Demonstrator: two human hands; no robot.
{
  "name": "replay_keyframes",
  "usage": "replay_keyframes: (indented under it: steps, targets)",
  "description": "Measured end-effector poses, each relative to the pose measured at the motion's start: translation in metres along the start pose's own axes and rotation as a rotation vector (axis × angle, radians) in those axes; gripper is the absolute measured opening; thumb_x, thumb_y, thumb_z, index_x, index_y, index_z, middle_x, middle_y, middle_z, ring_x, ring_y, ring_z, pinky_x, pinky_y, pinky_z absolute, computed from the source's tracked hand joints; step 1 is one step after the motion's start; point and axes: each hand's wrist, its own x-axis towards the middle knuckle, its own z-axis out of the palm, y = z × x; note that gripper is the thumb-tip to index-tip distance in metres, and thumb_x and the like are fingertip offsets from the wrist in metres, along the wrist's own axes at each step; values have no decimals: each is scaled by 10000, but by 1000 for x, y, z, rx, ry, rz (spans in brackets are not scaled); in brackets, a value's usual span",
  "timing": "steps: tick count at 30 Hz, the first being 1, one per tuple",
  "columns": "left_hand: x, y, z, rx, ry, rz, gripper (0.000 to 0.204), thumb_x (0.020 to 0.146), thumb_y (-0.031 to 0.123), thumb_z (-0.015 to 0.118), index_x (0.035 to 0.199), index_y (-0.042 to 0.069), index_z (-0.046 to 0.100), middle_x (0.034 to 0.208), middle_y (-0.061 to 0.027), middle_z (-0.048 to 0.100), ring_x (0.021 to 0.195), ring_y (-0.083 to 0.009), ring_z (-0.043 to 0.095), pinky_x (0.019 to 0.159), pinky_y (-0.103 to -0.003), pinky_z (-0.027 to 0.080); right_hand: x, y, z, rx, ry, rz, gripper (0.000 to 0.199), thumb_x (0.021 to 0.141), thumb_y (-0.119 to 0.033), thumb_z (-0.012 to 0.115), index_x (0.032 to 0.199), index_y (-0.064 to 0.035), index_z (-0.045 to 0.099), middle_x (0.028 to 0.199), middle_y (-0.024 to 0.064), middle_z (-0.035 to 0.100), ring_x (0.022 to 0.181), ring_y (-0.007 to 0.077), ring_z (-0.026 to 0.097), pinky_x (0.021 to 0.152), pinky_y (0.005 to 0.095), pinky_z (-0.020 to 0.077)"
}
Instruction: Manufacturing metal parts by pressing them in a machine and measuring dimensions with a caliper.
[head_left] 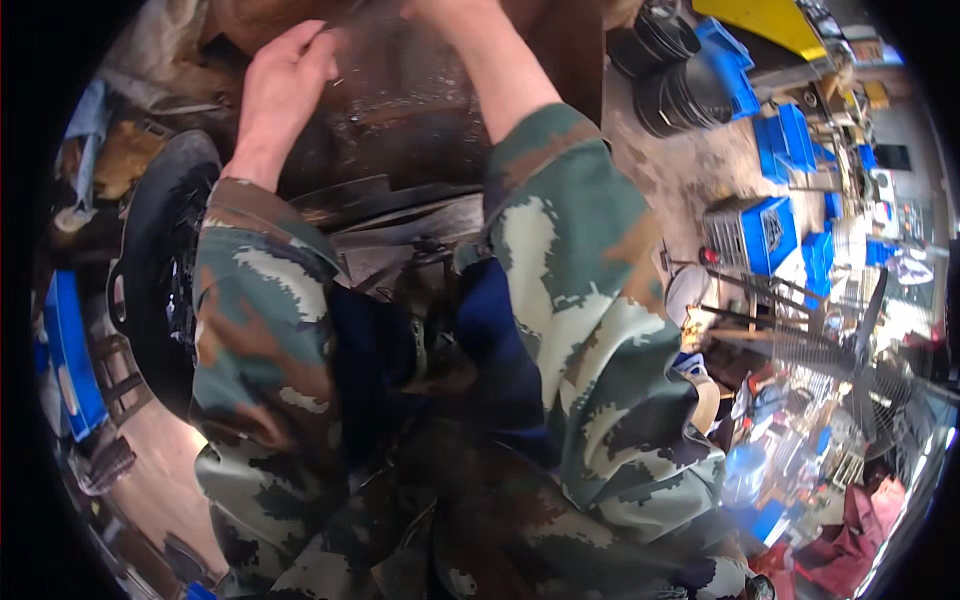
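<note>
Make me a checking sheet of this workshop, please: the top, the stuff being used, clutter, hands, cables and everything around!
Surface: dark worktop
Things at the hands: shiny specks on the worktop; anything held is unclear
Clutter: black basin at left; black buckets and blue bins at right
Hands: left hand curled; right hand mostly cut off by the picture's top edge
Cables: nothing seen
Surroundings: stained floor at right

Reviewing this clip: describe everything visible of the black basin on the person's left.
The black basin looks round, perhaps plastic or rubber, with a loop handle on its left side. Glossy dark contents, too unclear to identify, show inside. It sits left of the camouflage left sleeve, which hides its right part; contact and support are unclear.
</note>
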Motion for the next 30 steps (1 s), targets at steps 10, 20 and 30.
replay_keyframes:
  steps: [10,20,30]
  targets:
    - [-5,4,-16,-50,-6,28,268,960,270,571,996,37,697,686,36,540,675,-72,488,649,-247,395,10,13,13,64,-56,-30,273,931,-236,695,1003,12,607,818,76,677,527,141,587,428,281,490]
    - [-12,45,-31,-41,60,-141,287,919,196,615,1029,-66,659,879,-217,679,792,-304,663,721,-381,504,10,12,14,41,-41,-4,273,934,-258,695,977,-7,597,852,84,696,458,122,535,409,282,468]
    - [-6,12,-21,2,199,20,396,926,212,616,1173,-97,626,1155,-284,659,1110,-371,642,934,-405,491,10,17,20,66,-32,-63,273,931,-279,701,954,-21,616,807,74,691,435,96,479,398,273,466]
